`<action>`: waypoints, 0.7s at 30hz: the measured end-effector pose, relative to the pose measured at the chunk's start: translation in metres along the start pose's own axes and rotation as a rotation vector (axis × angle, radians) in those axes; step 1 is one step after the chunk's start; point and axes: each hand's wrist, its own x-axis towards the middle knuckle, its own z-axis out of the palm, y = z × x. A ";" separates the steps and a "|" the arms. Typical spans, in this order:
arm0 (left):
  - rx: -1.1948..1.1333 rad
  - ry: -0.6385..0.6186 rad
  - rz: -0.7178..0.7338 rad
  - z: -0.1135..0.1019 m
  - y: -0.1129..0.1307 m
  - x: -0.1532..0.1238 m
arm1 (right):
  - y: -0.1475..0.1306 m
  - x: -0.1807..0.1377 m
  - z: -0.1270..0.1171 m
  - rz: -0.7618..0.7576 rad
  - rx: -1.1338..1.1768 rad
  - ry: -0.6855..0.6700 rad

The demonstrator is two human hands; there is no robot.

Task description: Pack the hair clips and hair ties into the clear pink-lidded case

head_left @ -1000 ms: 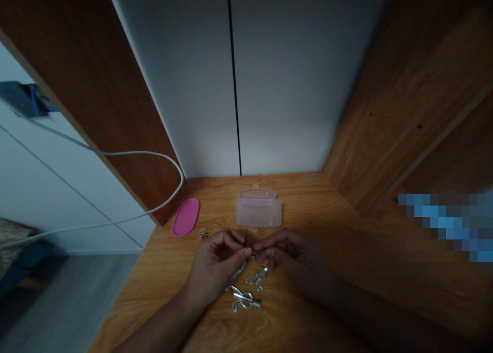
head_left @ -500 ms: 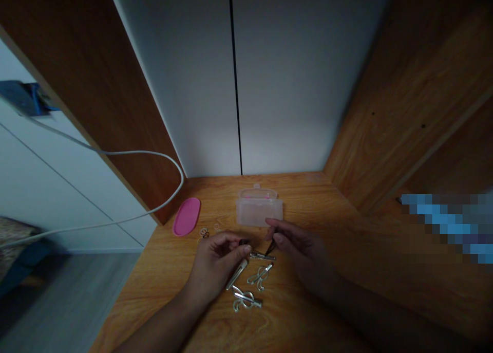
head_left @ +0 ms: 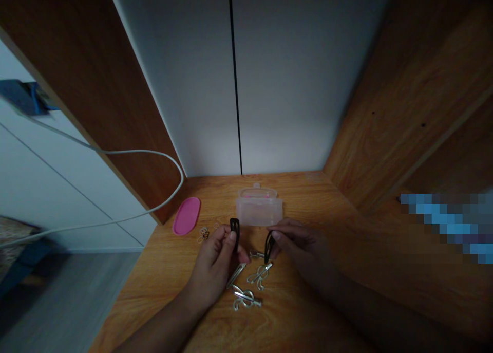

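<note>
My left hand (head_left: 215,255) pinches one black clip (head_left: 234,229), right hand (head_left: 302,245) a second clip (head_left: 268,246); I count four silver clips (head_left: 246,299) below; box (head_left: 259,214) beyond, something pink inside.

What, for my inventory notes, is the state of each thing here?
Left hand: pinches first black clip, upright.
Right hand: pinches second black clip, tilted.
Silver clips: lying loose on desk.
Pink lid: flat on desk, apart from clear box.

Our left hand (head_left: 217,255) sits just in front of the clear box (head_left: 258,212), fingers pinched on an upright black clip (head_left: 234,229); our right hand (head_left: 298,245), beside it, pinches a second clip (head_left: 268,246), forearms converging toward the box
</note>
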 end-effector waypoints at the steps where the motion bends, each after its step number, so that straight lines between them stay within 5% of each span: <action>1: -0.031 -0.001 0.001 0.000 -0.001 0.000 | 0.001 0.000 0.000 0.008 -0.004 0.024; 7: -0.093 -0.016 -0.020 0.001 -0.008 0.002 | 0.005 0.001 0.002 0.039 -0.003 0.112; 16: 0.248 -0.212 0.049 -0.001 0.008 -0.004 | 0.004 -0.004 0.002 0.021 -0.035 0.043; 21: 0.328 -0.283 0.173 -0.001 0.015 -0.005 | 0.002 -0.001 -0.001 -0.142 -0.141 0.088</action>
